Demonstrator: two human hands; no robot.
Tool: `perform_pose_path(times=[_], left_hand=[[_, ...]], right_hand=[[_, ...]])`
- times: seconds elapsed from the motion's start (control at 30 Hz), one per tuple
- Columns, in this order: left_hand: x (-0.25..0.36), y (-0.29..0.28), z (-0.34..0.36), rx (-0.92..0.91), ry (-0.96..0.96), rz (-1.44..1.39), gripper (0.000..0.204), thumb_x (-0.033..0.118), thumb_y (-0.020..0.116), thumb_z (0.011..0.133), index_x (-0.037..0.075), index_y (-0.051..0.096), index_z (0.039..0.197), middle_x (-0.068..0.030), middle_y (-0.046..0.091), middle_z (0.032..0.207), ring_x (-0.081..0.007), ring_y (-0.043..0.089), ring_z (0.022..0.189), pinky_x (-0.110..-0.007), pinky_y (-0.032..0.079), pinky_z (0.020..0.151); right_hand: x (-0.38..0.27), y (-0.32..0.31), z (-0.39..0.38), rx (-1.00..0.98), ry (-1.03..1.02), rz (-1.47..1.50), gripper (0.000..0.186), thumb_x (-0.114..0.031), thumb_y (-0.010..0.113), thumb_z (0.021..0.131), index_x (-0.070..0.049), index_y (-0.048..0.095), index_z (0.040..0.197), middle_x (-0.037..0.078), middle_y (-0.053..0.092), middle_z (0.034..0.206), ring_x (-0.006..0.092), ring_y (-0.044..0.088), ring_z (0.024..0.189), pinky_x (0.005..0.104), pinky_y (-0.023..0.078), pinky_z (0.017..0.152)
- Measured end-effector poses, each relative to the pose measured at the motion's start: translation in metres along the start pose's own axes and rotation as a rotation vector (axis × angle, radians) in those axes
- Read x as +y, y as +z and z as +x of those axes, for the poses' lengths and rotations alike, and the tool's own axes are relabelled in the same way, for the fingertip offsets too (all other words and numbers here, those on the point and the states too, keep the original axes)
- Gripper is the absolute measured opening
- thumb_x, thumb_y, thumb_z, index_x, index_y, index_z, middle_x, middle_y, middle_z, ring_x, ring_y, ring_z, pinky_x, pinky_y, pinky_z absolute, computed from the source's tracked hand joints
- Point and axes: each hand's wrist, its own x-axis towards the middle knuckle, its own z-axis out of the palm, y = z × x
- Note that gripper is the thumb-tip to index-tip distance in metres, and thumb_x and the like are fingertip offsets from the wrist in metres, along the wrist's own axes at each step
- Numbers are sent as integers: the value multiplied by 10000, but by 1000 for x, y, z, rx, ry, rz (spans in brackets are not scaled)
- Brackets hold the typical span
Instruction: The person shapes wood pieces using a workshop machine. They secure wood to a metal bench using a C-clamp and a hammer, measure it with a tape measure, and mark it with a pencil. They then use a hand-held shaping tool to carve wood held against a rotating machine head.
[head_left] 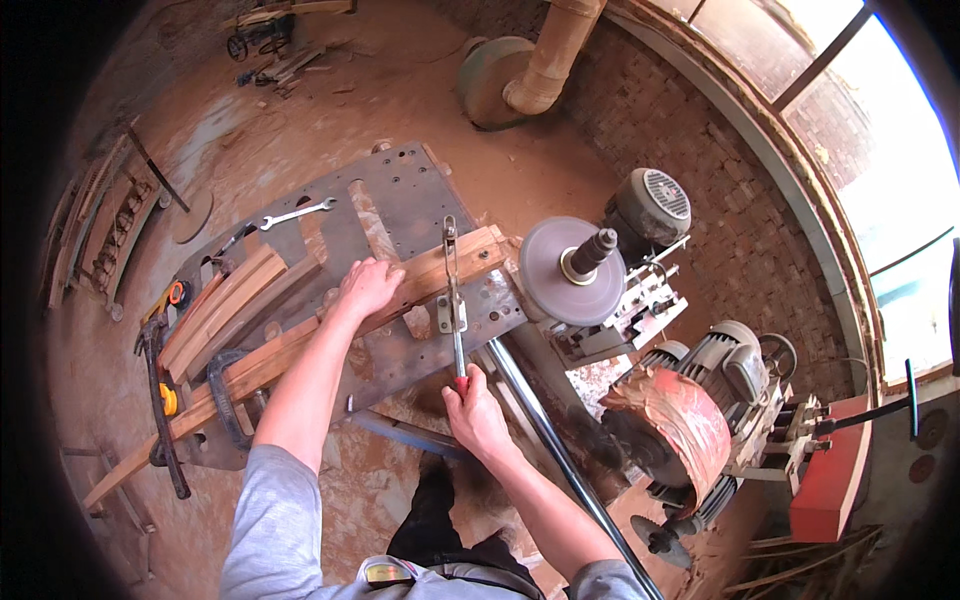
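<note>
My left hand (370, 287) rests on a wooden workpiece (432, 277), its fingers closed over the wood. The workpiece lies on a dark metal table (400, 180) drilled with holes, and its right end sits close to a round grey disc (560, 270) on a spindle. My right hand (480, 412) is closed round the red handle of a toggle clamp (457, 320). The clamp's arm reaches across the workpiece near its right end; whether it presses on the wood I cannot tell. My left forearm hides part of a long wooden strip (270, 365).
Several curved wooden pieces (225, 305) lie at the table's left, by a black clamp (228, 400) and a hammer (160, 370). A wrench (297, 214) lies farther back. Motors (650, 205) and a red-covered wheel (690, 430) stand right. A steel rail (540, 420) runs beside my right arm.
</note>
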Motion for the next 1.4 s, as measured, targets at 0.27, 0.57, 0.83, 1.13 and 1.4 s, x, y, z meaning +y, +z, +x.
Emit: perform_pose_path(times=[0.27,0.57,0.83,1.13,1.4], left_hand=[[-18,-11,88,-291,-7,159,546,473,611,886,-12,745,1099,-232,690,1217,-426,650,1131,-446,493,1031],[-37,-88,28,-71,-177,-112,705,586,619,896,-94,714,1057,-303,704,1096,-378,685,1081,-461,538,925],[-77,-141,-215,-44,8,56,659,340,790,725,-26,615,1245,-233,636,1241,-372,608,1180,-445,485,1014],[-119,-104,-385,-39,-26,201,558,281,770,766,45,654,1257,-149,653,1191,-326,600,1179,-443,493,1012],[-80,-12,-538,25,-65,120,563,303,771,764,51,652,1253,-146,666,1156,-326,604,1159,-432,479,1027]], right_hand=[[-90,-48,33,-354,503,667,268,-287,613,1006,-51,486,1011,58,530,771,151,492,459,327,396,394],[-78,-27,6,-368,488,810,209,-213,623,998,-155,451,893,-14,443,638,125,399,442,291,283,385],[-51,-12,-52,-342,391,849,220,-260,595,1007,-193,446,859,-40,423,642,115,388,449,295,282,390],[9,-29,-156,-312,404,878,213,-276,601,1017,-235,456,866,-38,431,632,128,378,415,306,262,336],[112,-75,-305,-304,377,844,196,-295,609,1011,-211,468,903,-27,437,642,123,372,410,294,262,326]])
